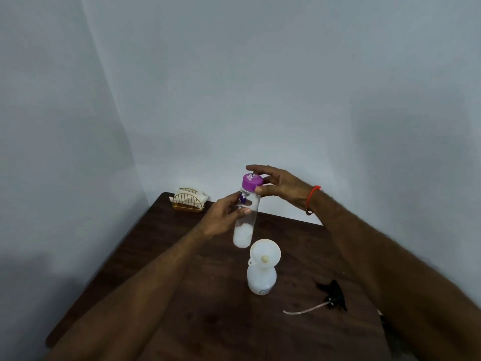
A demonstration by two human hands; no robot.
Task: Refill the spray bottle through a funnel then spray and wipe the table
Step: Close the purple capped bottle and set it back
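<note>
A clear water bottle (pixel 244 225) with a purple cap (pixel 252 182) is held upright in the air above the table. My left hand (pixel 221 217) grips its middle. My right hand (pixel 278 186) curls its thumb and fingers round the purple cap. Below it, a white spray bottle (pixel 261 278) stands on the dark wooden table (pixel 182 256) with a white funnel (pixel 265 252) seated in its neck. The black spray head (pixel 334 295) with its dip tube lies on the table to the right of the spray bottle.
A gold wire holder with white napkins (pixel 188 200) stands at the table's far left corner, against pale walls. The table's left edge runs diagonally toward me.
</note>
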